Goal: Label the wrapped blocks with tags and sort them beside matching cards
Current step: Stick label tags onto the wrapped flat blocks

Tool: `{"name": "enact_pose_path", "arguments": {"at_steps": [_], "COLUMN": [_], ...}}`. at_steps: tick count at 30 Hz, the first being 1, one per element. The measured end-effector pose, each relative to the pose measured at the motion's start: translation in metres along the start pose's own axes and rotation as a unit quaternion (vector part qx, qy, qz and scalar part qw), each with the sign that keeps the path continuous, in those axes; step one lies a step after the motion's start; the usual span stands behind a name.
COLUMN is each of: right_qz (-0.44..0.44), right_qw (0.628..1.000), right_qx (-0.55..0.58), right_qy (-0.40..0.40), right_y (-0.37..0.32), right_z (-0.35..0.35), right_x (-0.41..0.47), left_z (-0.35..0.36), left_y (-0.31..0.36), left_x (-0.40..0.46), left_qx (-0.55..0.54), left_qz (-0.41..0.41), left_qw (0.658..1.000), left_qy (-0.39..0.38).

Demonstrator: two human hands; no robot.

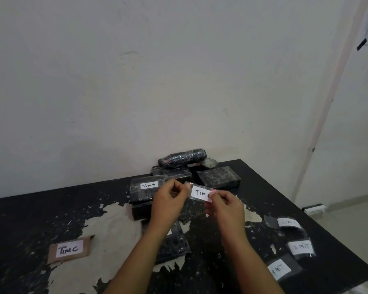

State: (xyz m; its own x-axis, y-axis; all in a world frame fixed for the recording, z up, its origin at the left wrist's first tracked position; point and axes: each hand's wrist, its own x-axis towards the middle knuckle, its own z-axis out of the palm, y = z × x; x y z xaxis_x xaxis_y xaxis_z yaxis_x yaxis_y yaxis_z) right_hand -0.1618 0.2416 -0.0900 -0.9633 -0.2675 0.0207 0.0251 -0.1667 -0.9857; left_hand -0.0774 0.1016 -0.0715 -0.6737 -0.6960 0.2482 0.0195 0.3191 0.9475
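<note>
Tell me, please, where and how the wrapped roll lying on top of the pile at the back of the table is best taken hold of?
Grip the wrapped roll around its middle, coming from above. It lies on its side atop a wrapped block near the wall, its long axis running left to right, so fingers can probably close front and back across its narrow width. The small round object crowds its right end.

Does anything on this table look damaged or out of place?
Yes. The black table top is damaged: its coating has peeled off in large pale patches across the middle. Also, the loose tags at the right lie turned away, so their writing reads upside down.
</note>
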Motion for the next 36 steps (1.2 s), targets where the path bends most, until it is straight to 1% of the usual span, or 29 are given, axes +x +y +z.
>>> {"name": "enact_pose_path", "arguments": {"at_steps": [4, 6, 10, 13, 16, 19, 24, 27, 30, 32, 34, 36], "right_qz": [-0.028, -0.041, -0.052, -0.051, -0.056, -0.07, -0.094, -0.101, -0.096, -0.097, -0.096, -0.092], "right_qw": [0.999, 0.997, 0.995, 0.995, 0.994, 0.99, 0.984, 0.98, 0.981, 0.982, 0.982, 0.982], "right_qx": [-0.003, -0.011, -0.048, -0.051, -0.071, -0.101, -0.146, -0.165, -0.163, -0.158, -0.156, -0.156], "right_qy": [0.04, 0.063, 0.064, 0.07, 0.068, 0.062, 0.048, 0.044, 0.043, 0.042, 0.043, 0.048], "right_y": [-0.004, -0.005, -0.001, 0.005, 0.009, 0.013, 0.017, 0.021, 0.024, 0.024, 0.024, 0.023], "right_z": [-0.008, -0.015, -0.029, -0.036, -0.042, -0.046, -0.053, -0.057, -0.06, -0.062, -0.063, -0.063], "right_x": [0.006, 0.013, 0.032, 0.047, 0.062, 0.077, 0.096, 0.105, 0.11, 0.111, 0.112, 0.112], "left_z": [0.007, 0.012, 0.029, 0.05, 0.073, 0.097, 0.124, 0.137, 0.145, 0.151, 0.153, 0.149], "left_y": [-0.011, -0.016, -0.022, -0.03, -0.038, -0.051, -0.062, -0.066, -0.076, -0.087, -0.088, -0.078], "left_x": [0.006, 0.012, 0.028, 0.047, 0.069, 0.095, 0.128, 0.14, 0.154, 0.16, 0.159, 0.15], "left_qx": [0.121, 0.145, 0.132, 0.183, 0.255, 0.317, 0.376, 0.368, 0.32, 0.301, 0.286, 0.256], "left_qz": [0.016, 0.016, 0.011, -0.004, -0.035, -0.091, -0.155, -0.168, -0.194, -0.203, -0.196, -0.17], "left_qw": [0.992, 0.988, 0.991, 0.982, 0.964, 0.942, 0.911, 0.912, 0.922, 0.927, 0.933, 0.947], "left_qy": [0.043, 0.056, -0.007, -0.042, -0.062, -0.065, -0.07, -0.071, -0.098, -0.099, -0.094, -0.094]}}
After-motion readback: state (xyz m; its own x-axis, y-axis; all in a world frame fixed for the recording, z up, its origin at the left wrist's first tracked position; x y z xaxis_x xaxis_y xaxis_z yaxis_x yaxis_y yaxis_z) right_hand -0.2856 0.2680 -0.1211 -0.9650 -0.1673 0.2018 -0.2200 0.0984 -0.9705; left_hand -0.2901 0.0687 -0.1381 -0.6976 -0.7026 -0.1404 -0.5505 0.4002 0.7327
